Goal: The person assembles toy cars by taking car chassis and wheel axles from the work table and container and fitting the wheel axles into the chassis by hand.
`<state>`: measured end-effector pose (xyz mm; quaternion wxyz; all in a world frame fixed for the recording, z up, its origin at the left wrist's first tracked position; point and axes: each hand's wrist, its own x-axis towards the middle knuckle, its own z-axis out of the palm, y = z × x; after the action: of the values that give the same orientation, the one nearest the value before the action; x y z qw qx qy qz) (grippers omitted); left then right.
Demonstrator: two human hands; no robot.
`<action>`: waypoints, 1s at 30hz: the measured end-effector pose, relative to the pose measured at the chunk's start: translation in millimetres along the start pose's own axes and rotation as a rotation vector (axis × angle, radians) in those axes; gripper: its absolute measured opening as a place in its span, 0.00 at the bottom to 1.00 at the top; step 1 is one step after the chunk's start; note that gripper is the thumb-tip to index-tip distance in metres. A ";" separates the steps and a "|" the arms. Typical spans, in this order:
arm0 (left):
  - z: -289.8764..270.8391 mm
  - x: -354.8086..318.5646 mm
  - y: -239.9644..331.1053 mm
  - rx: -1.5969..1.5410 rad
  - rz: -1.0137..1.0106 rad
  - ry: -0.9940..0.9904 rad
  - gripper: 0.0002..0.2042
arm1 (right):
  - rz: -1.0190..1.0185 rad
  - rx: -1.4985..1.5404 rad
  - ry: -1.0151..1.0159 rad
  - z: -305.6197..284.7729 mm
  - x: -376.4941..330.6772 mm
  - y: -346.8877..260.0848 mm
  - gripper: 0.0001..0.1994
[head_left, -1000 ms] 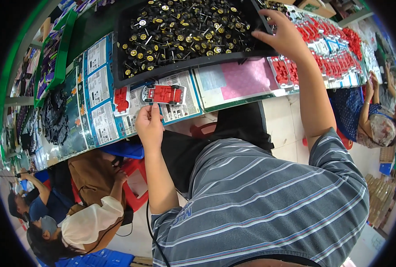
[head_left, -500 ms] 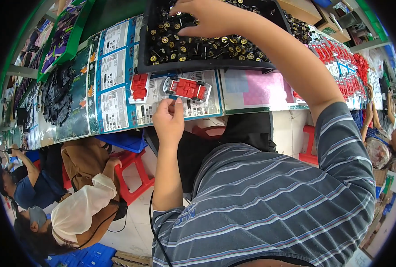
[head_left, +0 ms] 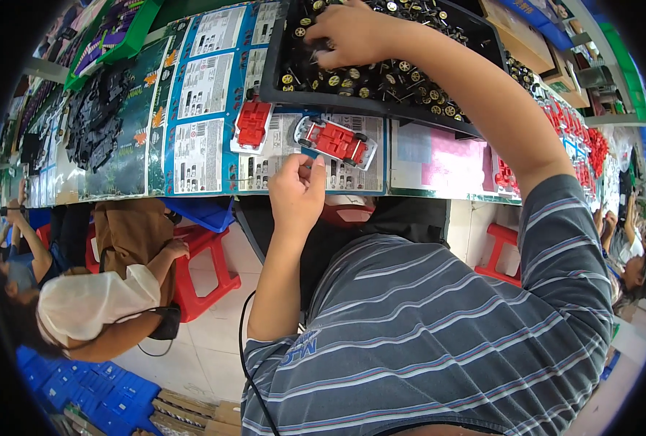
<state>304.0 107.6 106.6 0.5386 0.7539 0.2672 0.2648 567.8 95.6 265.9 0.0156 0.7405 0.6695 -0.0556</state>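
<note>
Red toy car [head_left: 335, 139] beside left hand [head_left: 296, 195]; right hand [head_left: 352, 33] in wheel tray [head_left: 279, 80].

A toy assembly workshop: I sit at a long worktop [head_left: 192, 185] lined with printed packaging sheets, a black tray [head_left: 381, 109] of small wheels, red toy car parts [head_left: 254, 122] and co-workers [head_left: 83, 305] on red plastic stools [head_left: 203, 261] beside me.

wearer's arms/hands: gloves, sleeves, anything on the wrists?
Both hands are bare, no gloves: left hand, right hand. Forearms are bare too, with no watch or band visible. A short-sleeved grey shirt with thin blue and white stripes ends above the elbows. A thin black cable runs down beside the left upper arm.
</note>
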 end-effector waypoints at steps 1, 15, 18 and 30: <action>-0.2 -1.5 0.5 0.000 -0.007 0.007 0.11 | -0.002 0.076 0.028 -1.6 -7.3 3.9 0.25; 4.5 -3.0 3.9 0.073 0.066 0.024 0.10 | 0.177 0.274 0.701 -16.0 -92.8 15.1 0.07; 3.6 -3.8 5.6 0.059 0.074 0.022 0.10 | 0.285 0.364 0.711 -19.4 -102.7 8.2 0.07; 6.7 -30.3 5.0 -0.197 0.083 -0.033 0.09 | 0.384 0.945 0.836 40.4 -160.9 -62.7 0.08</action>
<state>287.5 80.9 106.1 0.6030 0.7120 0.1996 0.2995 487.3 -61.1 245.6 -0.5627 0.7332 0.3789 -0.0475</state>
